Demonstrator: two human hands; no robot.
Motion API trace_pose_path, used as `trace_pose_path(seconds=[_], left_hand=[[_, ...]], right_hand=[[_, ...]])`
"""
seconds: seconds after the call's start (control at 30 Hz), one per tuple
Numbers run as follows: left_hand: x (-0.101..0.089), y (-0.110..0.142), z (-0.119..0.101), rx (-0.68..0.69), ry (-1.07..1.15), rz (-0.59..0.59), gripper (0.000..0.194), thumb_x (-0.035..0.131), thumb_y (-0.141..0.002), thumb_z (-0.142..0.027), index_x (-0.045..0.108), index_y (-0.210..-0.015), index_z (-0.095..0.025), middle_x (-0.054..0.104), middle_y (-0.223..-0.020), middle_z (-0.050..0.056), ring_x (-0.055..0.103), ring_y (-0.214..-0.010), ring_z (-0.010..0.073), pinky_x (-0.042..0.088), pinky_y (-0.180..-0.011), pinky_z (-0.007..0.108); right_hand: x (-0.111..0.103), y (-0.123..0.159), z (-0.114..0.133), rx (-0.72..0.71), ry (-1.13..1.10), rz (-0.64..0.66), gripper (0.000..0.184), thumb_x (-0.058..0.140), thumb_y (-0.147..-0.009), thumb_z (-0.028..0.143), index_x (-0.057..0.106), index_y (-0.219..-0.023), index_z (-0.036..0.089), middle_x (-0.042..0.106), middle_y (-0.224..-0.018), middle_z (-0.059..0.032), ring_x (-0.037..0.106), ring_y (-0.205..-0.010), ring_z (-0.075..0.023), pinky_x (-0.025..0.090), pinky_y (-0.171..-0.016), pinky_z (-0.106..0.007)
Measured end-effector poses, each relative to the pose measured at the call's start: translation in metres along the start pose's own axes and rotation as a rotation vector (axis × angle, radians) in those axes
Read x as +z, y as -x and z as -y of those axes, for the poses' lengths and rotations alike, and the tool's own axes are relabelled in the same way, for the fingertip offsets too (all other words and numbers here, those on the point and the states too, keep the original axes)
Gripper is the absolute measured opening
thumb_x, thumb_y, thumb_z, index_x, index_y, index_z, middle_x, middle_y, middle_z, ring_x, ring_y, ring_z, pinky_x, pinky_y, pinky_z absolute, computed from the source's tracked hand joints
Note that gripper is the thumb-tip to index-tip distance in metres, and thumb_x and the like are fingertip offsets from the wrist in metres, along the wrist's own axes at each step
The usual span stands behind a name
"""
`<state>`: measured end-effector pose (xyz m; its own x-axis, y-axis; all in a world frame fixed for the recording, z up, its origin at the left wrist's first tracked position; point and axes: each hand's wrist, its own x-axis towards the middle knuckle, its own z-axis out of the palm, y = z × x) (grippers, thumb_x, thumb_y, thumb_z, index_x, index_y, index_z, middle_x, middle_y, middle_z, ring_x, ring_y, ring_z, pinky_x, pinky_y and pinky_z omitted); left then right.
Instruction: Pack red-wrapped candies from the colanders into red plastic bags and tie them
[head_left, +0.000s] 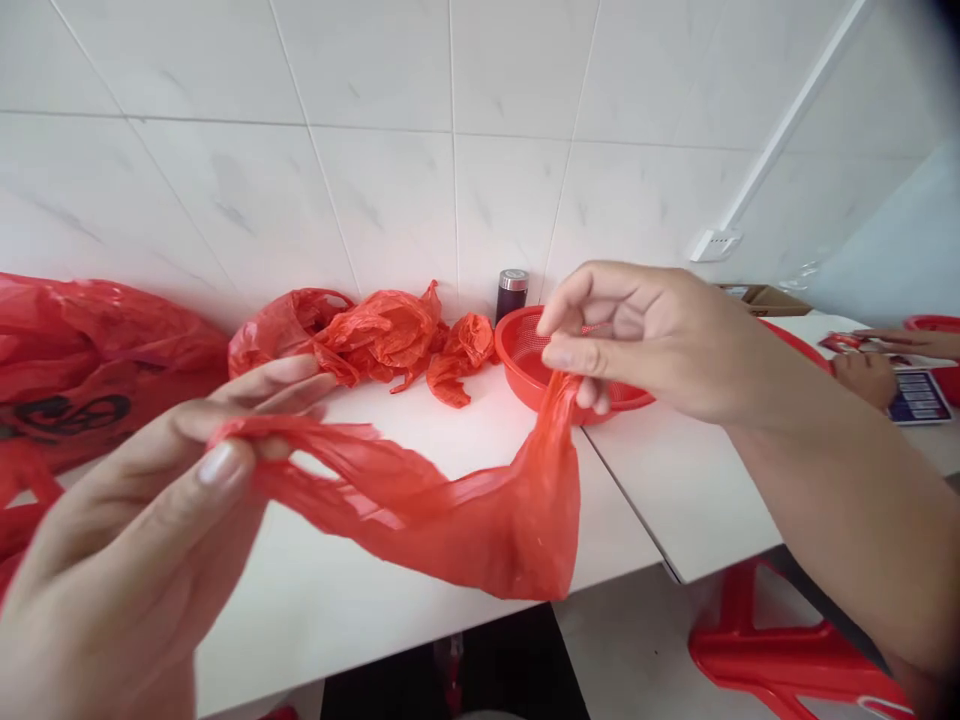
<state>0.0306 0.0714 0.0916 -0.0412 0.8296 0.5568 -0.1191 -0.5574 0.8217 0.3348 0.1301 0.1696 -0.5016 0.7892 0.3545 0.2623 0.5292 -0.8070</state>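
A thin red plastic bag (480, 520) is stretched between my two hands above the white table (607, 520). My left hand (172, 500) pinches one end, its handle loops, between thumb and fingers. At the other end, my right hand (637, 340) grips the bunched plastic between thumb and fingertips, a little higher up. The bag sags in the middle, and its lower corner hangs near the table's front edge. Crumpled red plastic bags (386, 335) lie behind it against the wall. A red plastic basket (517, 370) stands partly hidden behind my right hand.
A large red bag with black print (112, 370) sits at the left. A dark flask (512, 295) stands by the wall. Another person's hands (866, 380) are at the far right, near a blue-and-white box (919, 397). A red stool (787, 640) stands below the table at right.
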Motion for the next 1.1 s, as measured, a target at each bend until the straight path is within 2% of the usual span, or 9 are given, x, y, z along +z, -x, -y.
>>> trace_pose_path(seconds=[0.13,0.2,0.27,0.4,0.6,0.8,0.87,0.97,1.1], left_hand=[[0.031,-0.02,-0.005,-0.219,0.01,0.219,0.031,0.063,-0.089,-0.034,0.056,-0.12,-0.034,0.069,-0.095,-0.002,0.067,-0.088,0.0167,0.058,-0.075,0.028],[0.044,-0.025,-0.005,-0.389,-0.127,0.468,0.048,0.066,-0.087,-0.038,0.044,-0.13,-0.039,0.061,-0.081,-0.005,0.059,-0.068,0.0107,0.051,-0.058,0.019],[0.055,-0.026,-0.002,-0.477,-0.309,0.594,0.035,0.064,-0.086,-0.043,0.052,-0.117,-0.031,0.053,-0.075,-0.005,0.048,-0.061,0.0099,0.042,-0.05,0.019],[0.058,-0.028,0.01,-0.526,-0.364,0.445,0.039,0.048,-0.09,-0.054,0.045,-0.069,-0.021,0.037,-0.066,-0.004,0.039,-0.059,0.0113,0.038,-0.053,0.024],[0.033,-0.029,0.025,-0.616,-0.228,0.245,0.035,0.045,-0.092,-0.054,0.051,-0.08,-0.021,0.039,-0.057,-0.007,0.039,-0.05,0.01,0.036,-0.05,0.023],[0.014,-0.026,0.014,-0.576,-0.282,0.455,0.028,0.049,-0.094,-0.041,0.068,-0.089,-0.021,0.07,-0.081,0.002,0.065,-0.081,0.0182,0.051,-0.075,0.029],[0.011,-0.025,0.011,-0.53,-0.393,0.568,0.02,0.056,-0.09,-0.034,0.072,-0.088,-0.022,0.073,-0.093,0.002,0.066,-0.091,0.0188,0.05,-0.082,0.029],[0.013,-0.021,0.017,-0.457,-0.55,0.619,0.015,0.056,-0.082,-0.017,0.07,-0.084,-0.022,0.07,-0.078,-0.001,0.063,-0.071,0.0151,0.049,-0.066,0.026],[0.018,-0.015,0.036,-0.32,-0.756,0.438,0.025,0.042,-0.064,0.001,0.054,-0.069,-0.021,0.049,-0.056,-0.007,0.039,-0.047,0.0099,0.031,-0.046,0.022]], right_hand=[[0.018,-0.012,0.013,-0.069,-0.074,0.068,0.011,0.068,-0.085,0.025,0.06,-0.089,0.019,0.062,-0.073,0.0039,0.06,-0.058,-0.0071,0.052,-0.056,-0.02],[0.033,-0.018,0.018,-0.114,-0.12,0.078,0.012,0.067,-0.086,0.026,0.059,-0.089,0.018,0.061,-0.073,0.0035,0.061,-0.06,-0.0077,0.052,-0.057,-0.021],[0.051,-0.023,0.019,-0.169,-0.168,0.091,0.013,0.065,-0.087,0.028,0.058,-0.09,0.018,0.06,-0.076,0.0026,0.062,-0.064,-0.0088,0.053,-0.06,-0.022],[0.079,-0.026,0.002,-0.244,-0.149,0.023,0.018,0.064,-0.089,0.031,0.058,-0.102,0.021,0.063,-0.102,-0.0025,0.063,-0.089,-0.0137,0.054,-0.073,-0.027],[0.098,-0.014,-0.044,-0.068,-0.017,0.066,0.008,0.054,-0.093,0.025,0.057,-0.1,0.022,0.063,-0.095,-0.001,0.061,-0.083,-0.013,0.052,-0.074,-0.029],[0.099,0.017,-0.027,-0.195,-0.041,0.355,0.004,0.064,-0.087,0.021,0.061,-0.085,0.022,0.064,-0.086,0.0004,0.058,-0.078,-0.0121,0.049,-0.074,-0.025],[0.102,0.012,-0.03,-0.198,-0.079,0.248,0.006,0.063,-0.09,0.028,0.063,-0.091,0.023,0.064,-0.094,-0.0017,0.059,-0.088,-0.0141,0.048,-0.082,-0.028],[0.115,-0.007,-0.055,-0.071,-0.181,0.056,0.026,0.046,-0.099,0.037,0.058,-0.119,0.026,0.062,-0.108,-0.0038,0.057,-0.104,-0.0161,0.044,-0.093,-0.032],[0.143,-0.021,-0.092,0.139,-0.374,0.132,0.04,0.041,-0.099,0.047,0.049,-0.133,0.028,0.058,-0.078,0.0006,0.057,-0.073,-0.0142,0.048,-0.072,-0.03]])
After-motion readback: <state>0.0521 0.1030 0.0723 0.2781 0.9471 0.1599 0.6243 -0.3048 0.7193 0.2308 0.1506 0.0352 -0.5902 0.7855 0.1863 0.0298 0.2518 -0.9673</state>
